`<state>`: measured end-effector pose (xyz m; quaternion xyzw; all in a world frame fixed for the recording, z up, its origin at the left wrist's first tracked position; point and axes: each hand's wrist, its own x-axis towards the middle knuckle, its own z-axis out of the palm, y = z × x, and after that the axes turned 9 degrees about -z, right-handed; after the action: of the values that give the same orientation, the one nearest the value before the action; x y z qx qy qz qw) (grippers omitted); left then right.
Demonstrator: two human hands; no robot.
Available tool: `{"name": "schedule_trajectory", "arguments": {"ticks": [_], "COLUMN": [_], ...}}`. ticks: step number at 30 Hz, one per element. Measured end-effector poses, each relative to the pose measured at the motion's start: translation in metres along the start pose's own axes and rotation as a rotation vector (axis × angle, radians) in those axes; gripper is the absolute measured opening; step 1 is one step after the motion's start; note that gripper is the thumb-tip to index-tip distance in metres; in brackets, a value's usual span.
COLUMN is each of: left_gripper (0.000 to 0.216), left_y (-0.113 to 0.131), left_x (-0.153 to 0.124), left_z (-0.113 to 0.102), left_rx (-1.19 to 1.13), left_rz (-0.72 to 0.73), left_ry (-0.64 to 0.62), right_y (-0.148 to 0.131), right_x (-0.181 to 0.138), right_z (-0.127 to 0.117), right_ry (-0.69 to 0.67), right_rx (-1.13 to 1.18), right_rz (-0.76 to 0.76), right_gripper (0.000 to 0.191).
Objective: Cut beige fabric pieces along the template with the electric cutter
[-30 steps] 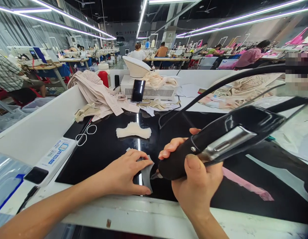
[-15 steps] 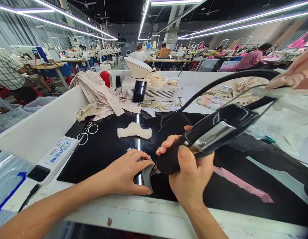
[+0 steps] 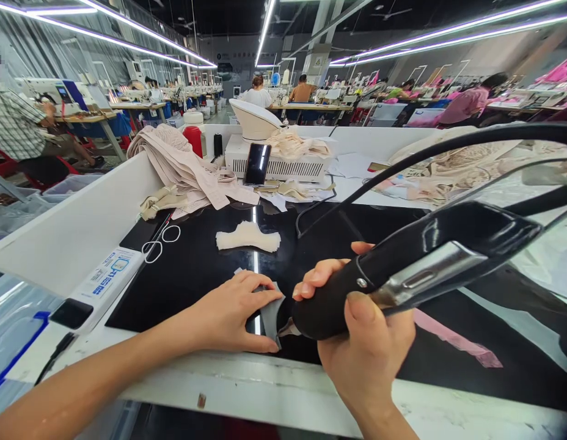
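Note:
My left hand (image 3: pixel 231 315) lies flat with fingers spread on a small grey fabric piece (image 3: pixel 269 316) on the glossy black worktop (image 3: pixel 196 269). My right hand (image 3: pixel 363 339) grips a black corded hand tool (image 3: pixel 416 263) with a metal plate on its side. The tool's small tip (image 3: pixel 286 329) touches the right edge of the grey piece. A black cable (image 3: pixel 430 150) arcs up and right from the tool. A cream shaped fabric piece (image 3: pixel 247 238) lies further back on the worktop.
White-handled scissors (image 3: pixel 159 243) lie at the left. Behind are a pile of beige garments (image 3: pixel 182 168), a white machine (image 3: pixel 274 162) with a phone (image 3: pixel 255 165) leaning on it, and a red bottle (image 3: pixel 192 140). A pink strip (image 3: pixel 453 339) lies right. Other workers sit far behind.
The tool and my right hand shifted slightly right and lower along the edge of the grey piece. A hand seen at the upper right half a second ago is gone. My left hand stayed put.

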<state>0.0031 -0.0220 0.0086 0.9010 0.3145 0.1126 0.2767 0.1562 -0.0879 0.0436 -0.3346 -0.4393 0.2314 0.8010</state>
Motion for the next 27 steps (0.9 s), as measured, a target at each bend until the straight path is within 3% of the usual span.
{"name": "schedule_trajectory", "arguments": {"ticks": [6,12,19,27], "left_gripper": [0.075,0.017,0.024,0.018], "left_y": [-0.003,-0.008,-0.001,0.000], "left_x": [-0.001,-0.002,-0.005,0.000], "left_z": [0.001,0.002,0.004,0.002], "left_rx": [-0.042,-0.049,-0.034,-0.159], "left_rz": [0.017,0.027,0.163,0.170], "left_ry": [0.018,0.074,0.038,-0.003], "right_y": [0.001,-0.002,0.000,-0.003], "right_x": [0.004,0.020,0.039,0.028], "right_z": [-0.004,-0.017,-0.028,-0.008], "right_ry": [-0.013,0.023,0.083,0.035], "right_rx": [-0.019,-0.070,-0.143,-0.046], "right_rz": [-0.010,-0.065,-0.119,-0.084], "right_gripper": [0.042,0.036,0.033,0.036]}}
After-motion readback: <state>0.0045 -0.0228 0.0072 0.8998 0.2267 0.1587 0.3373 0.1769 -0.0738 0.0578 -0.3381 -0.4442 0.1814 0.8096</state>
